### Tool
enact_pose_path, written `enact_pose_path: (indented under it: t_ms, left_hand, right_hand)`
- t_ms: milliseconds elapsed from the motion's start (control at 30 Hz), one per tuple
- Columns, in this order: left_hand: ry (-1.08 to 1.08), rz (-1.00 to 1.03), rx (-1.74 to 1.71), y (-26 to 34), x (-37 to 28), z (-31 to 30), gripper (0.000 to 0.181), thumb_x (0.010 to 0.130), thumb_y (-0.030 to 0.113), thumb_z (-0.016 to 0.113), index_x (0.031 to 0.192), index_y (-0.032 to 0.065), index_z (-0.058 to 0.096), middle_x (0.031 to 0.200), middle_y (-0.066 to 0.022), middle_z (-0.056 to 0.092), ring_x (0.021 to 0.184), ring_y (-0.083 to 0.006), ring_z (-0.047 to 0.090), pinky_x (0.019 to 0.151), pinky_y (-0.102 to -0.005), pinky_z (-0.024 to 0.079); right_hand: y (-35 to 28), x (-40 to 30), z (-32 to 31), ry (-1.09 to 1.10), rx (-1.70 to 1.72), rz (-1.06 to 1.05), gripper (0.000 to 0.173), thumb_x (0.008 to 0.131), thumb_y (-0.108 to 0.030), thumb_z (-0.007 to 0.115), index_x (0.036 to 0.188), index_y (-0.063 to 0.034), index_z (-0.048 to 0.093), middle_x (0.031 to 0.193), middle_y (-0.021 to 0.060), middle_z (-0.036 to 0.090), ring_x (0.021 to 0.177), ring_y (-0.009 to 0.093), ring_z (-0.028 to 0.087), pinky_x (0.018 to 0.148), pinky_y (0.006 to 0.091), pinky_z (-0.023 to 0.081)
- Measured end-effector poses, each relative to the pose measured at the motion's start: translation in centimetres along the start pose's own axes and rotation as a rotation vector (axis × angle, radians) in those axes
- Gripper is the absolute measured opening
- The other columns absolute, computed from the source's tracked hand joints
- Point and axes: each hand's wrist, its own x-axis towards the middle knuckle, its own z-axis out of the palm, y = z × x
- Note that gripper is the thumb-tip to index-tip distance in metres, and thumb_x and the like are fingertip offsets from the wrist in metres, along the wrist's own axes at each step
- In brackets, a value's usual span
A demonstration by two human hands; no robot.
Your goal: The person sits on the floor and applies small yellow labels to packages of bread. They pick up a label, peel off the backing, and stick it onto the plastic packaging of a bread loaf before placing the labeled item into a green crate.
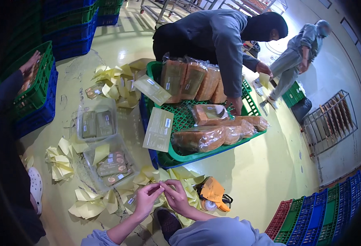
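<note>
My left hand (147,196) and my right hand (175,193) meet at the fingertips above yellow paper pieces (185,176) on the floor. Anything pinched between them is too small to make out. An orange tape dispenser (212,190) with a clear roll lies to the right of my right hand. Ahead of my hands is a green plastic crate (183,158), nested on a blue one and holding bread loaves (199,137) in clear plastic bags. Two printed cards (159,129) rest on its near left rim. Left of my hands, a clear plastic tub (131,153) contains dark printed cards (112,166).
Another clear tub (81,123) with green cards stands farther back. A co-worker (199,33) bends over the crate, one hand at a loaf. A second person (297,58) is at the right rear. Stacked crates (319,212) and a metal rack (328,123) occupy the right side.
</note>
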Motion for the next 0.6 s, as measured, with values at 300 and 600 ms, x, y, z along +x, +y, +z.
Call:
enact_pose_path:
  t_ms: [300, 600]
  left_hand:
    - [0.049, 0.019, -0.041, 0.0, -0.1, -0.7, 0.019, 0.083, 0.01, 0.066, 0.098, -0.0027, 0.066, 0.09, -0.007, 0.067, 0.081, -0.0084, 0.06, 0.074, -0.0216, 0.048]
    - [0.095, 0.153, 0.079, 1.2, 0.7, -0.1, 0.016, 0.081, 0.01, 0.067, 0.091, -0.0028, 0.066, 0.085, -0.0059, 0.066, 0.08, -0.0107, 0.061, 0.075, -0.0241, 0.048]
  right_hand:
    - [-1.0, 0.4, 0.1, 0.003, 0.159, 0.116, 0.036, 0.077, 0.002, 0.064, 0.112, -0.0043, 0.061, 0.103, 0.0139, 0.055, 0.092, 0.026, 0.057, 0.076, 0.0326, 0.048]
    - [-0.2, 1.2, -1.4, 0.027, -0.067, 0.023, 0.032, 0.074, 0.005, 0.065, 0.105, -0.0023, 0.064, 0.087, 0.0121, 0.061, 0.076, 0.025, 0.061, 0.064, 0.0309, 0.049]
